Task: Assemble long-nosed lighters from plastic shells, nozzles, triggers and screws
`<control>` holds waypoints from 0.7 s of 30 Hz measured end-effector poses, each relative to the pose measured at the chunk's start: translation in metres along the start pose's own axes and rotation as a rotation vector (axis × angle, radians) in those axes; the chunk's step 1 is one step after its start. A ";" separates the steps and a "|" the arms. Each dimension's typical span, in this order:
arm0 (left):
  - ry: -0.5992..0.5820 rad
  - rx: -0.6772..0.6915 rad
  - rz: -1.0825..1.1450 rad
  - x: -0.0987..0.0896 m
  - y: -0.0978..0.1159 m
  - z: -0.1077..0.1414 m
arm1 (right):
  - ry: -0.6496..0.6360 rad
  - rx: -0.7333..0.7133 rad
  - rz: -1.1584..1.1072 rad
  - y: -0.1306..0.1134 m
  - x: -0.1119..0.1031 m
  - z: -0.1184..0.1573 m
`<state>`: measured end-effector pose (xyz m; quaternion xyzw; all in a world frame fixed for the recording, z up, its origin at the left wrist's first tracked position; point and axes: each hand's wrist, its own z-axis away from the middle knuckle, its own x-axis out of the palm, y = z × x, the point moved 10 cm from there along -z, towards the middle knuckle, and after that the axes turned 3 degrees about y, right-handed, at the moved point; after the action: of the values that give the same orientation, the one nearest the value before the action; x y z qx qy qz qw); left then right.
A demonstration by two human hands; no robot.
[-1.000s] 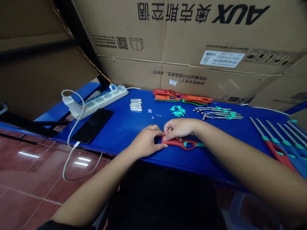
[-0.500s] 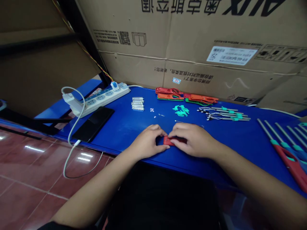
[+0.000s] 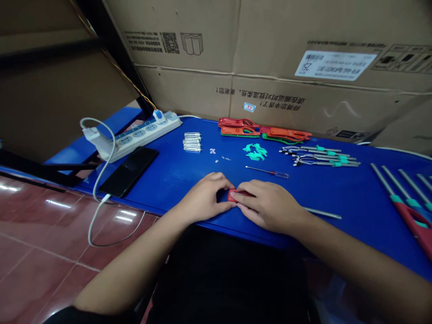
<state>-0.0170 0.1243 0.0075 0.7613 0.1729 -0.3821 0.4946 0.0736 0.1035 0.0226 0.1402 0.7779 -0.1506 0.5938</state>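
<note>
A red plastic piece (image 3: 231, 195) lies between my hands near the front edge of the blue table (image 3: 162, 180). My left hand (image 3: 207, 198) grips its left end between thumb and fingertips. Fingers of my right hand (image 3: 266, 202) close over the rest of it and hide most of its shape. From under my right wrist a metal rod (image 3: 326, 213) sticks out to the right. A small screwdriver (image 3: 270, 172) lies just beyond my right hand. Farther back are teal parts (image 3: 255, 151), small pinkish bits (image 3: 212, 151) and a bundle of clear tubes (image 3: 192, 142).
Red, orange and green handle shells (image 3: 239, 127) lie along the cardboard box (image 3: 189, 85). Wired rods (image 3: 324, 156) and red and blue lighters (image 3: 411, 225) are at right. A black phone (image 3: 130, 172) and power strip (image 3: 138, 135) sit left.
My right hand has shifted slightly down over the red piece, and its fingers lie further left on it. The rod and the whole screwdriver now show. The view has moved a little.
</note>
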 end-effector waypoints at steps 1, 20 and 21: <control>-0.002 -0.001 0.005 0.000 0.000 0.000 | -0.015 -0.004 0.010 0.000 0.001 -0.001; -0.008 -0.050 0.021 -0.002 0.000 0.001 | -0.113 0.745 -0.165 0.166 -0.014 0.070; -0.006 -0.053 0.019 -0.002 -0.001 0.001 | -0.098 0.742 -0.200 0.164 -0.015 0.068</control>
<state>-0.0191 0.1243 0.0083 0.7482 0.1742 -0.3750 0.5189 0.2030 0.2258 0.0090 0.2612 0.6510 -0.4854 0.5218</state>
